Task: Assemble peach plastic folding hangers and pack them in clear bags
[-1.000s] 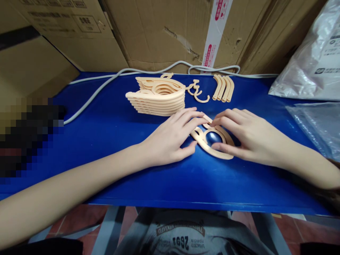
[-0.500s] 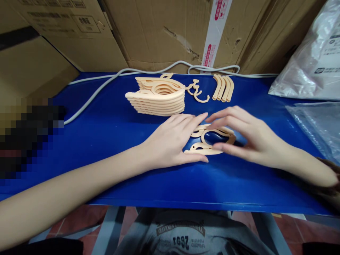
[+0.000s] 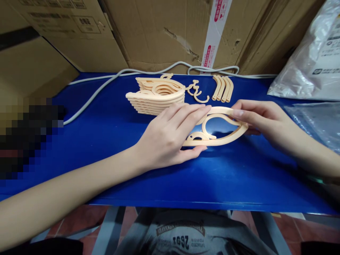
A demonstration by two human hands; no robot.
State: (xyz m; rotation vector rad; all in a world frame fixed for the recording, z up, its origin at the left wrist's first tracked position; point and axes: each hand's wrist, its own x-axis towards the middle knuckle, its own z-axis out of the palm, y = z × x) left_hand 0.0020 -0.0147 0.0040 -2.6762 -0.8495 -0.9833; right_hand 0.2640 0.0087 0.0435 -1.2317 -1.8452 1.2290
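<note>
A cream plastic folding hanger (image 3: 221,142) is held between my two hands in front of me, its right end tilted up from the table. My left hand (image 3: 171,136) covers its left end, fingers over the far side and thumb along the near edge. At the curved right end, my right hand (image 3: 261,115) pinches it with the thumb on top and fingers behind. Beyond my left hand stands a stack of matching folded hangers (image 3: 159,101). Loose hanger hooks (image 3: 198,92) lie right of the stack. Several curved arm pieces (image 3: 223,88) rest farther right.
A white cable (image 3: 91,101) runs along the back of the blue table (image 3: 111,134). Cardboard boxes (image 3: 159,42) stand behind it. A white plastic bag (image 3: 305,67) and clear plastic film (image 3: 318,122) are on the right. The left side is partly pixelated.
My right hand has gone from hovering over the hanger to gripping its right end, and the hanger has risen off the table. My left hand has moved slightly up and stays on it.
</note>
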